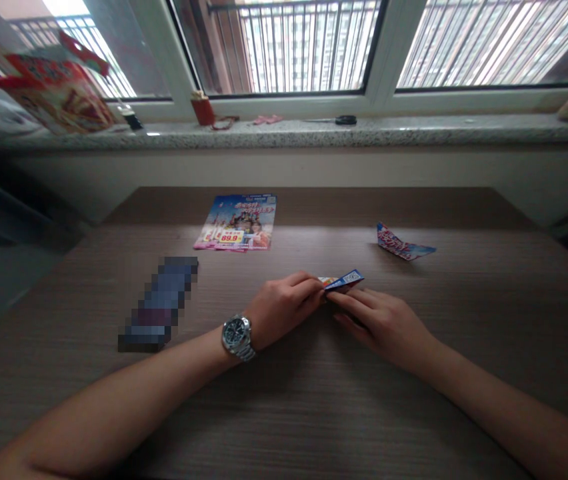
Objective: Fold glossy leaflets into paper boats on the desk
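A small folded piece of printed paper point(345, 281) lies on the wooden table point(314, 400) between my two hands. My left hand point(284, 308), with a wristwatch point(238, 337) on its wrist, has its fingers curled and pinches the paper's left end. My right hand point(381, 321) presses its stretched fingers down on the paper's near edge. A finished folded paper shape point(403, 244) rests farther back to the right.
A colourful flyer point(237, 223) lies flat at the table's far middle. A blurred dark oblong object point(160, 303) sits left of my hands. The stone windowsill point(414, 130) holds a red snack bag point(59, 90), a red cup point(203, 109) and scissors point(341, 120).
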A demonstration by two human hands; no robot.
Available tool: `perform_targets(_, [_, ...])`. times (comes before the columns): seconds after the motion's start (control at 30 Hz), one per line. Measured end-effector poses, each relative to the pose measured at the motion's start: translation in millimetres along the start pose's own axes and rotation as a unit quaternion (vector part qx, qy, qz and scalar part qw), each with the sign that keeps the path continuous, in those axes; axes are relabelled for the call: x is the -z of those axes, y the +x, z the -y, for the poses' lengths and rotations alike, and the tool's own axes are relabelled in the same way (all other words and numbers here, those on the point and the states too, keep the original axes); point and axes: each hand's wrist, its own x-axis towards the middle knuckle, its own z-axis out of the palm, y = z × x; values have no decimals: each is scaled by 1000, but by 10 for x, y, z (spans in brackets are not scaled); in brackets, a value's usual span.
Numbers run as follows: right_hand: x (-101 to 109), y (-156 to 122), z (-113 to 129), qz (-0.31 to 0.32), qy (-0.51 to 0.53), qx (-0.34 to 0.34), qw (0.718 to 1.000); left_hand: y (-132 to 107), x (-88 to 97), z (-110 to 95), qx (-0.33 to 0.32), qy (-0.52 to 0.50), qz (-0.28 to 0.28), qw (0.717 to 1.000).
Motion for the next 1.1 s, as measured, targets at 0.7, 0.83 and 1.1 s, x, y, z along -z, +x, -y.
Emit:
perform_targets(0.7, [63,-8,-63,-47,5,36,998,-4,109,-82,-67,83,64,992])
perform_targets(0.83, [72,-1,-58,-37,-1,37,999,11,104,-78,-60,58,60,995])
perform_targets(1.1, [103,-1,-83,-36,-29,38,998,21,91,-92,-33,31,58,997])
